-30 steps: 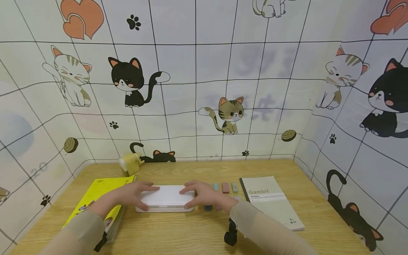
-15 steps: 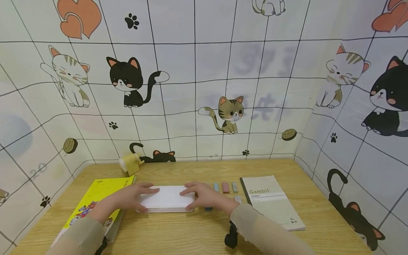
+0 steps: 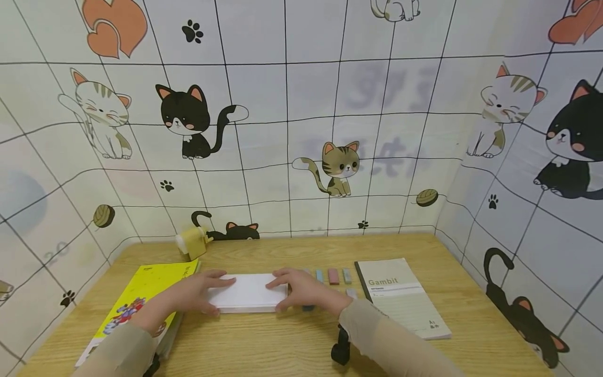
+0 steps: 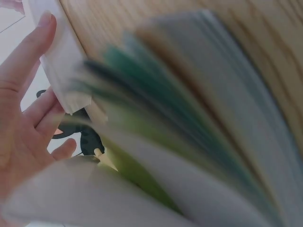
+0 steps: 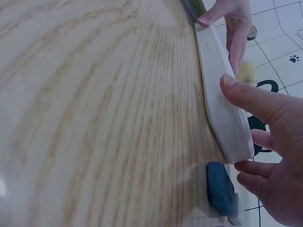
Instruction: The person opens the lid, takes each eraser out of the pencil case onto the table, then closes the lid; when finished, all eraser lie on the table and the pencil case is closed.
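A flat white case (image 3: 247, 293) lies between both hands on the wooden table. My left hand (image 3: 190, 293) holds its left end, thumb at the front and fingers over the top and far side. The right end is held likewise by my right hand (image 3: 303, 289). In the right wrist view, the right thumb lies against the long front side of the case (image 5: 218, 78), with fingers around the end. A dark blue block (image 5: 220, 189), perhaps an eraser, sits near that end. Blurred book pages (image 4: 189, 85) fill much of the left wrist view.
The yellow-covered book (image 3: 169, 272) lies left, partly under the left forearm. A yellow device (image 3: 192, 243) with a white end stands behind it. Small blocks, including a pink one (image 3: 333, 277), sit right of the case. A notebook (image 3: 402, 298) lies further right.
Both hands keep almost the same place on the case. Its front side shows narrower and plainer in the head view. The left forearm has shifted slightly right, baring more of the yellow cover.
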A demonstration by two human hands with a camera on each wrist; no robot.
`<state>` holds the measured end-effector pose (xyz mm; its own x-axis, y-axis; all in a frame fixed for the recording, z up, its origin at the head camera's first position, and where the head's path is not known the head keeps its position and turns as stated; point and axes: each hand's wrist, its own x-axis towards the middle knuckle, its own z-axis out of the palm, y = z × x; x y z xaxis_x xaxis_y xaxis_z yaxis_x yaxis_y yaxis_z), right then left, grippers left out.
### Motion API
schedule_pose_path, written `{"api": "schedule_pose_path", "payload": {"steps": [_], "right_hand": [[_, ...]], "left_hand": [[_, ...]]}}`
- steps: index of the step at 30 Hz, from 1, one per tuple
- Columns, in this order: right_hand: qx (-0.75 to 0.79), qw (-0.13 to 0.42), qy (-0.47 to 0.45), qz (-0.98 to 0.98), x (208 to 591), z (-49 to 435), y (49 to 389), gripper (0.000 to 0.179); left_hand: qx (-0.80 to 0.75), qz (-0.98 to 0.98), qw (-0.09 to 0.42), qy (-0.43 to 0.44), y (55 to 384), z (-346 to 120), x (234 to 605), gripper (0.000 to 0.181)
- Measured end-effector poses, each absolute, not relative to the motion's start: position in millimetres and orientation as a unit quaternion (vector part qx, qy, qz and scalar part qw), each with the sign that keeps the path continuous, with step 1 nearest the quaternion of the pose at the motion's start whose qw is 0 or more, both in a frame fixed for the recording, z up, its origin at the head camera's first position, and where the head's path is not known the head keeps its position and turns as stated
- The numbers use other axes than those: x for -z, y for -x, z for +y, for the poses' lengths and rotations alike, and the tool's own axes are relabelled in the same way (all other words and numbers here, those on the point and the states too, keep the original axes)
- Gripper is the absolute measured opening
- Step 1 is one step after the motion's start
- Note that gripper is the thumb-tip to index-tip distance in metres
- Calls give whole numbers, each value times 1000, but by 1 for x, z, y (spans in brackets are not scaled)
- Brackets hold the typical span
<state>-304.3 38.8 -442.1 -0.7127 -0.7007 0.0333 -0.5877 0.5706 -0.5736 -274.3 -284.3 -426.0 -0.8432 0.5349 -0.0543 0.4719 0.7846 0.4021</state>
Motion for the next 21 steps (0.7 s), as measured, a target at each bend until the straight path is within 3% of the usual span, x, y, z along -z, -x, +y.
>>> {"api": "schedule_pose_path", "payload": {"steps": [16,21], "right_hand": [[275,98,382,877,442,38,311,53],[281,95,381,876,426,46,308,55]], "left_hand": [[-195,943,93,-254,276,-284,425,74],[-175,948,67,-258,276,-277,416,79]]}}
